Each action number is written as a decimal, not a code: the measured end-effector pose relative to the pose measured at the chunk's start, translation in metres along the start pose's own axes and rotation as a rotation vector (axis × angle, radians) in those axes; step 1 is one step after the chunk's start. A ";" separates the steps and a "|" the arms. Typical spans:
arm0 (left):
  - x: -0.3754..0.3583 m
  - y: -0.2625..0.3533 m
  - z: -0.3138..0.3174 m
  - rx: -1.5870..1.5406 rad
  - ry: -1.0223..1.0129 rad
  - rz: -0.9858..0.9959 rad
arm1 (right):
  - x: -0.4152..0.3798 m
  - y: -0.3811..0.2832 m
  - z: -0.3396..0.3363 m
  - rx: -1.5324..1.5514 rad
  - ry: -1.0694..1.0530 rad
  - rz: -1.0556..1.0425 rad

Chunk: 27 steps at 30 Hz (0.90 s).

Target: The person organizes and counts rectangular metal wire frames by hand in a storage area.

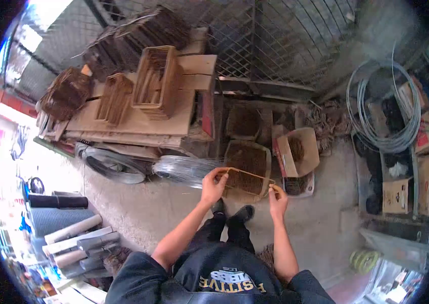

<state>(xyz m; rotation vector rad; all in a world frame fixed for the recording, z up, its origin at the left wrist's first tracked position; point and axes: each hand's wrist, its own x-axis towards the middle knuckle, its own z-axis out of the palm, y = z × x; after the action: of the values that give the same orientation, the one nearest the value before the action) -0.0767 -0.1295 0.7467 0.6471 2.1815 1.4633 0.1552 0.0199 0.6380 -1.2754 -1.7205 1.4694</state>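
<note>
Between my two hands, in front of my body, is a thin yellowish-brown rectangular wire frame (247,176). My left hand (212,188) pinches its left end, with thumb and fingers closed on it. At the opposite end my right hand (277,199) grips the frame with closed fingertips. Beneath and beyond it, a crate (264,153) filled with brown wire-like pieces stands on the floor. Part of the frame's lower side is hard to make out against that crate.
A workbench (186,101) at the back left bears stacked rectangular frames (160,83). Wire coils (189,169) lie below it. An open cardboard box (303,147) stands right of the crate. Mesh rolls (62,223) lie at left; another wire coil (356,119) hangs at right.
</note>
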 end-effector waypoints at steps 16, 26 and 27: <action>-0.005 0.051 -0.223 -0.016 0.567 0.231 | -0.054 -0.234 0.142 0.203 -0.387 -0.244; 0.115 0.120 -0.418 0.325 0.409 0.480 | -0.101 -0.342 0.309 -0.007 -0.257 -0.853; 0.132 0.123 -0.433 0.341 0.398 0.541 | -0.097 -0.349 0.326 -0.074 -0.255 -0.921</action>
<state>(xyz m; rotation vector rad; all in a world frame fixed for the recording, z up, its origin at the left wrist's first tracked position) -0.4191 -0.3256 0.9998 1.2296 2.7473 1.5870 -0.1933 -0.1959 0.9008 -0.2036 -2.1098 1.0182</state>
